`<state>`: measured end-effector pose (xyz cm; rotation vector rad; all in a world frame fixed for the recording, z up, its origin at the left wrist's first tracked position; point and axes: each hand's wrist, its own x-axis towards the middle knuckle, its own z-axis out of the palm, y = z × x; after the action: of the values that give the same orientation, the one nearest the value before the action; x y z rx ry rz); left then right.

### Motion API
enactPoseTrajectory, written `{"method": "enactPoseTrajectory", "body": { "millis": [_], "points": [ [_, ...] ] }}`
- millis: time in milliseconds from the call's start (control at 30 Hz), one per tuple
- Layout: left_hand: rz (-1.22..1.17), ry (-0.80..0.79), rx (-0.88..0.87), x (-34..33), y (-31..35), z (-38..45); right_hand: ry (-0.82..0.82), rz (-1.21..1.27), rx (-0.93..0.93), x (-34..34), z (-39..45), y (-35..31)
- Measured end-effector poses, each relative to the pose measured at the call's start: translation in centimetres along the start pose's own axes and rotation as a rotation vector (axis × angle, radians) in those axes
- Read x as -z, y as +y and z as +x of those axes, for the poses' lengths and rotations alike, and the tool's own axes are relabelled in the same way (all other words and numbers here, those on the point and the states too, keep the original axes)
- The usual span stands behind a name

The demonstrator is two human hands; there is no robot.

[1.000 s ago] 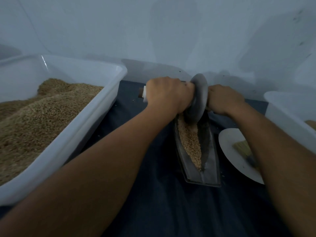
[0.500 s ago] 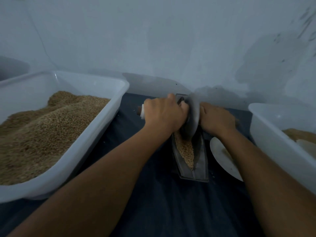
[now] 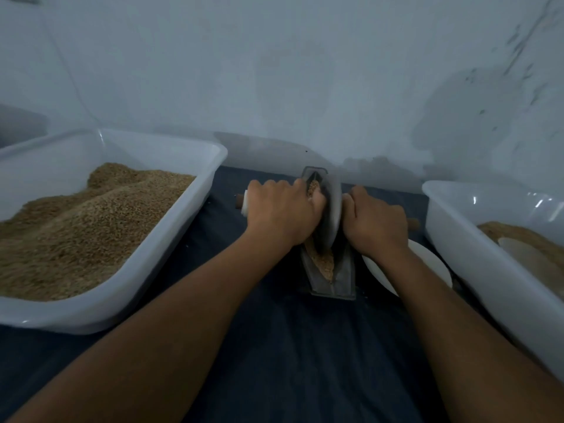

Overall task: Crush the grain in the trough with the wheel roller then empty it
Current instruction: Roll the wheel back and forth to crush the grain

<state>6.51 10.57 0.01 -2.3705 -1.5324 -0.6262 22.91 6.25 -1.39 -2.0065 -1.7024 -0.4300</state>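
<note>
A narrow dark metal trough (image 3: 345, 279) lies on the dark cloth, pointing away from me, with tan grain (image 3: 325, 264) heaped in its near half. A grey wheel roller (image 3: 334, 215) stands on edge in the trough's groove, about mid-length. My left hand (image 3: 280, 215) grips the roller's axle handle on the left; the handle's white collar and brown tip stick out past my knuckles. My right hand (image 3: 375, 224) grips the handle on the right side. A little grain shows beyond the wheel at the trough's far end.
A large white tub (image 3: 171, 264) heaped with grain fills the left. Another white tub (image 3: 476, 257) with crushed grain and a pale scoop stands at the right. A white plate (image 3: 433, 267) lies between trough and right tub. A pale wall rises close behind.
The wheel has rolled along the trough under both hands. The view has tilted up and pulled back, so both tubs show more and the trough's far end has come into sight.
</note>
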Motion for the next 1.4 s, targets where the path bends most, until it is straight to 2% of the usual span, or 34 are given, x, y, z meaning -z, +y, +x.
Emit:
{"method": "enactPoseTrajectory", "body": {
  "millis": [267, 567, 900, 1400],
  "points": [
    [0.02, 0.048, -0.06, 0.6, 0.0, -1.6, 0.026, 0.014, 0.029, 0.8, -1.7, 0.1],
    [-0.093, 0.072, -0.09, 0.1, -1.4, -2.8, 0.155, -0.08, 0.102, 1.6, -2.0, -0.9],
    [-0.033, 0.108, -0.087, -0.5, -0.6, -0.5, -0.009, -0.007, 0.047, 0.4, -0.3, 0.3],
    [-0.024, -0.03, 0.029, -1.7, -0.7, 3.3, -0.179, -0.128, 0.011, -0.9, 3.9, 0.8]
  ]
}}
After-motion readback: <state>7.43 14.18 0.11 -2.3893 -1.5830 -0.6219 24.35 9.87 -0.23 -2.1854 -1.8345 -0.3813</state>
